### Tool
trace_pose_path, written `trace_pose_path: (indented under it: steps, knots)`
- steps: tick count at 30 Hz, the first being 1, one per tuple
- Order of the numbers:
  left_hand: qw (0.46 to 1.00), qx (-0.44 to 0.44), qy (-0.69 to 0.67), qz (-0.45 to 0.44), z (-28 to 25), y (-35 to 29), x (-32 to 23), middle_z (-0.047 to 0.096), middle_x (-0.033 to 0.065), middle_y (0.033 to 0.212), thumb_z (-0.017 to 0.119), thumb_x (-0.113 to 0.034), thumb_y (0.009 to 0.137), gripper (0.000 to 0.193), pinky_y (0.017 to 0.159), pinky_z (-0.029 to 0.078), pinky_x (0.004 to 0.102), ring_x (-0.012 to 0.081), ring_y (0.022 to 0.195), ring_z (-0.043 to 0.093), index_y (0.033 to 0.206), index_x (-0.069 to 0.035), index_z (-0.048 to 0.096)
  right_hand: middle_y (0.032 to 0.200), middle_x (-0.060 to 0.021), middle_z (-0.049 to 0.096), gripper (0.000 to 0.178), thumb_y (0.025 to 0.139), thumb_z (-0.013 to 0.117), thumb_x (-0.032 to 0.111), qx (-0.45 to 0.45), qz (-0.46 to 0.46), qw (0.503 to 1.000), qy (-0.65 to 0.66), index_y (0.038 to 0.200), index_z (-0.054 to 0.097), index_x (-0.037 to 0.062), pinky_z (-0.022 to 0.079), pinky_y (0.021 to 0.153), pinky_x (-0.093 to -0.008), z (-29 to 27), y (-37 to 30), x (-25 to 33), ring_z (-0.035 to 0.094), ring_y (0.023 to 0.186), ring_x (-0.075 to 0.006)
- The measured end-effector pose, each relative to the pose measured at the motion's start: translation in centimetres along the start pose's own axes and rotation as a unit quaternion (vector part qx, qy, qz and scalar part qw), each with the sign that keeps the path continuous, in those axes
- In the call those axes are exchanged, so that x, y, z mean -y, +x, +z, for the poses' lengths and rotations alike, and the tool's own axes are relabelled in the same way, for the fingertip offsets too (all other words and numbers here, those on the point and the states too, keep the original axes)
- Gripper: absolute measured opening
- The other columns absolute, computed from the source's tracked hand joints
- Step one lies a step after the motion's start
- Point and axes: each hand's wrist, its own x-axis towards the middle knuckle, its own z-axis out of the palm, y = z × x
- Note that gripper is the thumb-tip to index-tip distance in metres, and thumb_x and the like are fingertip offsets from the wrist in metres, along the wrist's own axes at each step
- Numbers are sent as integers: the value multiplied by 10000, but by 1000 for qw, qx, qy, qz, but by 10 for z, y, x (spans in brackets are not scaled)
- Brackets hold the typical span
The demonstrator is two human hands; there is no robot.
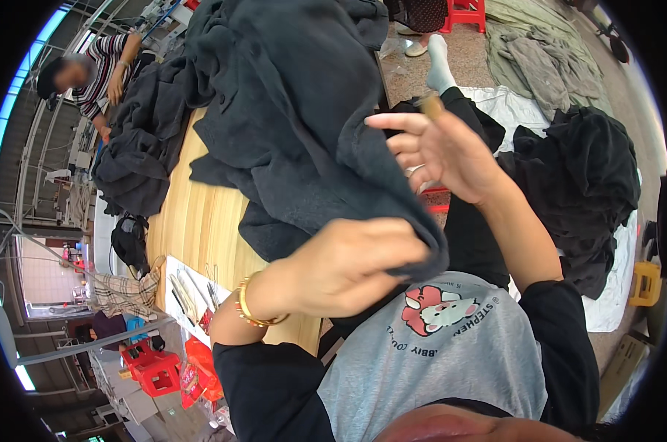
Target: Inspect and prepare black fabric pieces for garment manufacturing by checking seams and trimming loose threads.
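A dark charcoal garment [296,132] of soft cloth lies heaped over the wooden table [190,206] and hangs toward my lap. My left hand [348,261], a gold bracelet at its wrist, is closed on the garment's near edge. Across the cloth's right border, my right hand [451,151] is raised with its palm showing and its fingers apart. Its index fingertip is close to the cloth; whether it touches I cannot tell. Something tan and blurred [431,107] covers the tip of its thumb. My left fingertips are partly hidden by the fold.
Dark cloth [569,184] is piled on a white sheet to my right, near a yellow stool [645,283]. Thin tools lie on white paper [190,291] at the table's left corner. Red stools [153,368] stand lower left. A person in stripes [105,70] works at far left.
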Motion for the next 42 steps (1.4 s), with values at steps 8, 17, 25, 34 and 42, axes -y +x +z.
trace_pose_path:
  steps: [8,17,25,34,42]
  knots:
    - [985,142,83,-48,-8,23,15,627,150,919,616,4,760,271,726,510,369,341,828,624,1031,21,619,1137,-59,655,308,935,582,45,-66,41,995,-59,1238,607,-8,470,954,-252,6,-20,-44,613,1045,-106]
    - [987,-104,85,-86,-54,44,12,615,88,1155,691,-136,841,309,827,461,271,173,1012,594,1120,-7,662,1210,-91,595,411,854,532,-28,-34,-178,977,-112,1258,599,-59,398,1026,-308,2,-50,-13,551,1173,-171]
    - [942,72,230,-234,-48,2,37,661,179,1069,754,-181,793,385,886,479,364,333,1013,625,1101,20,643,911,-27,500,351,902,604,32,-51,-91,887,-449,1251,636,49,392,736,-252,-29,-69,2,484,823,-122]
    - [907,-33,389,-161,-110,57,94,690,174,1068,634,-168,882,294,888,494,341,300,1026,657,1111,15,654,1005,-136,617,354,951,565,273,-100,28,813,-573,1150,667,-2,480,840,-352,-17,-65,-33,620,943,-271]
    - [825,-45,556,-90,-158,145,191,645,150,1202,592,-199,896,315,962,479,392,335,1116,606,1164,-46,653,1114,-190,615,437,967,499,399,-22,8,854,-520,1133,687,42,481,889,-389,-1,-44,-56,578,1066,-317]
